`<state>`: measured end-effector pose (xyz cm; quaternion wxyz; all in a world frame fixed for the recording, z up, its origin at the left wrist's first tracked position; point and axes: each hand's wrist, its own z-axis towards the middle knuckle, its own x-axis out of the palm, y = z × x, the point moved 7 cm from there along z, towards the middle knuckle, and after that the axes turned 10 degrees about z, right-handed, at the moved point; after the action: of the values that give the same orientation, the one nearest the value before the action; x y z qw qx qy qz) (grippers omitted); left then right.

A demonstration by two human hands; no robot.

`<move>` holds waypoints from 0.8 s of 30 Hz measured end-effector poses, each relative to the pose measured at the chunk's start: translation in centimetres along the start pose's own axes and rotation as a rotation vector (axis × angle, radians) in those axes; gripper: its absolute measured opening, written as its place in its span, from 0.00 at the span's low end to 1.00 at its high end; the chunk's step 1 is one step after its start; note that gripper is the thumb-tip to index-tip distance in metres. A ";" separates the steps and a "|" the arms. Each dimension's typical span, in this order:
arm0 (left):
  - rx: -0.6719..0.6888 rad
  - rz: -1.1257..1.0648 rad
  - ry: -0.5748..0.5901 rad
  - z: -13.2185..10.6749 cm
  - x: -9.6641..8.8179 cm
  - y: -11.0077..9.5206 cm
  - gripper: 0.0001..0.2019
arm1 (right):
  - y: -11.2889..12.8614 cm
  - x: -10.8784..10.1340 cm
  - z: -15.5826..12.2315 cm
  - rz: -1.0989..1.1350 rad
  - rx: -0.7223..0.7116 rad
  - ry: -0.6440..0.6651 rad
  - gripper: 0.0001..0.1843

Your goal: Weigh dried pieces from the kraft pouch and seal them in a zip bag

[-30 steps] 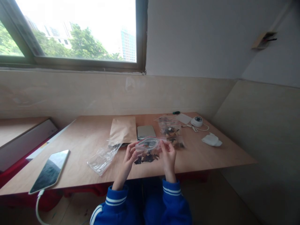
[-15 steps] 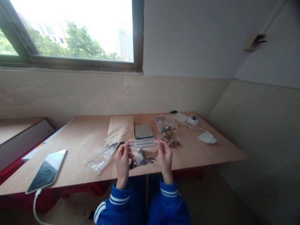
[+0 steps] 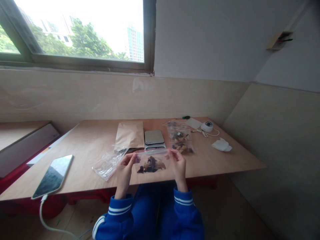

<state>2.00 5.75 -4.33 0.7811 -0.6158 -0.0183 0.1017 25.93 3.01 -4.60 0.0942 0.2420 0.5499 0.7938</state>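
Observation:
A clear zip bag [image 3: 151, 162] with dark dried pieces inside is held upright over the near edge of the wooden table [image 3: 220, 163]. My left hand [image 3: 124, 165] pinches its top left corner and my right hand [image 3: 178, 163] pinches its top right corner, stretching the red-lined seal flat between them. Both hands are closed on the bag.
Behind the bag lie a brown paper pouch [image 3: 129, 135], a small scale [image 3: 154, 137] and filled zip bags [image 3: 181, 141]. Empty clear bags [image 3: 107, 164] lie to the left, a phone [image 3: 53, 175] on a cable further left. A white round device [image 3: 207, 126] and a white wad [image 3: 221, 145] sit right.
The bag, held bunched and slanted a second ago, is now pulled flat and upright between both hands. My hands have moved further apart along its top edge.

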 end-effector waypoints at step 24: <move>-0.003 0.080 -0.033 1.2 1.4 1.4 0.13 | -1.4 0.3 0.8 -0.118 -0.135 -0.085 0.16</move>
<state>2.99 7.45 -5.52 0.7752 -0.6153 -0.0067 0.1427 25.93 4.31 -5.58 0.1802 0.2358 0.5041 0.8111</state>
